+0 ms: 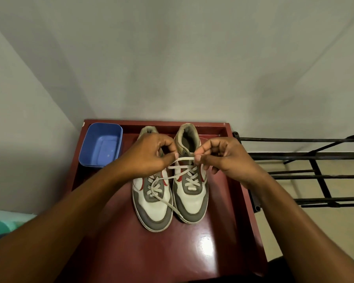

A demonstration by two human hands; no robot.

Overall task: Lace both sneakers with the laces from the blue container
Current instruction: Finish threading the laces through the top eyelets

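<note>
The fingertips [173, 155] of the left hand [149, 155] pinch one end of a pale flat lace [185, 159]. The thumb [198, 158] and forefinger of the right hand [225, 158] pinch the other end, with the remaining fingers of both hands curled in. The lace runs taut and nearly level between the two pinches, just above the top eyelets of the sneaker [190, 201] on the person's right. Below that span it crosses down the tongue in neat rows, so this looks like the last stage of lacing that shoe.

The lace looks light, soft and limp, and it probably holds no shape unless pulled. It is likely best gripped close to its ends, where the fingers have it now, and tension will likely slide it through the eyelets easily. The shoe seems light and the table [223, 252] is glossy, so an uneven tug could drag or twist it. Equal pull from both sides should keep it still.

The other sneaker [151, 213] stands touching it on the left and is also laced. A loose strand [165, 201] trails across its toe towards the gap between the shoes. The blue container [91, 139] sits in the far left corner of the table with no lace visible in it. A black metal rack [315, 176] stands to the right.
</note>
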